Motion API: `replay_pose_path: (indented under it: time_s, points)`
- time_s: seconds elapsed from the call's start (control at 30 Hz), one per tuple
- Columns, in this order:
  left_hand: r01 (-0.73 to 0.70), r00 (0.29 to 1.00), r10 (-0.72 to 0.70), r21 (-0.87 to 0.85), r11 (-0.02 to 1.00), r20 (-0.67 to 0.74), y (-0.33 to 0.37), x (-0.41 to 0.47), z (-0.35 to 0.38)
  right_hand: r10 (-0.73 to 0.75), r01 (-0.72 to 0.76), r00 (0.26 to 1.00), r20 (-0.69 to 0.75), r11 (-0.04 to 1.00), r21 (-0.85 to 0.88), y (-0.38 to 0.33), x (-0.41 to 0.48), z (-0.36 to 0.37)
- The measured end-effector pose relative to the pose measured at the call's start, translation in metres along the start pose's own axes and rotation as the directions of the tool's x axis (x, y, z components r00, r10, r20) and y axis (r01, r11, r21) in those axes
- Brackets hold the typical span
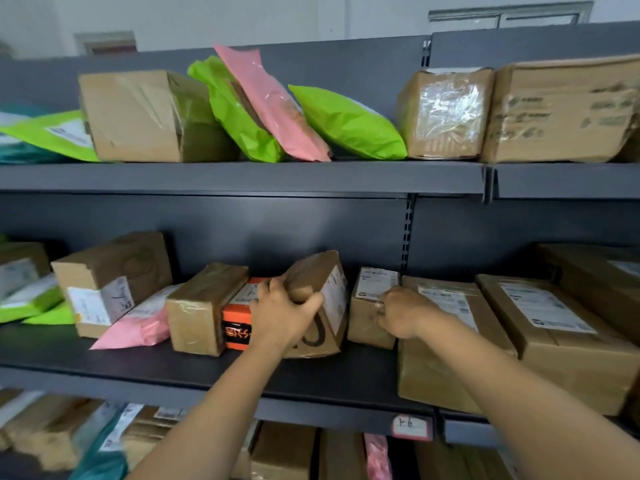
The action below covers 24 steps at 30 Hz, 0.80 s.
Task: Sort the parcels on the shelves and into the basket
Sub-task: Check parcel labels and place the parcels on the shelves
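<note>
Matt dark metal shelf (pixel 242 178), taped cardboard box (pixel 317 303), glossy pink plastic mailer (pixel 273 102).

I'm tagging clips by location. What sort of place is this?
Probably a parcel depot or pickup storeroom: dark metal shelves packed with taped cardboard boxes and coloured mailer bags, printed shipping labels on them, and a handwritten tag on a shelf edge.
</note>
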<state>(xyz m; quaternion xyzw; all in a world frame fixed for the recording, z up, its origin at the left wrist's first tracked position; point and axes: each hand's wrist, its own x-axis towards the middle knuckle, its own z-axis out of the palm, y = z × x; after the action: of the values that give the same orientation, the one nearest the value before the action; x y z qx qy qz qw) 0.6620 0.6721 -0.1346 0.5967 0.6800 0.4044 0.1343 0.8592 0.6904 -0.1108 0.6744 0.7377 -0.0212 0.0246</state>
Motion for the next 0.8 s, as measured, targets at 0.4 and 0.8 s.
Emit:
replay_pose_path:
  time_s: [0.4,0.8]
  points:
    - [0.094,0.994,-0.098,-0.759,0.645,0.041,-0.002,-0.028,-0.050,-0.014,0.029,0.999,-0.050,0.952,0.304,0.004,-0.012,-0.009]
    - [0.063,0.995,0.021,-0.807,0.587,0.093,-0.019,-0.054,-0.062,0.134,0.220,0.938,-0.320,0.485,0.846,-0.021,-0.060,-0.026]
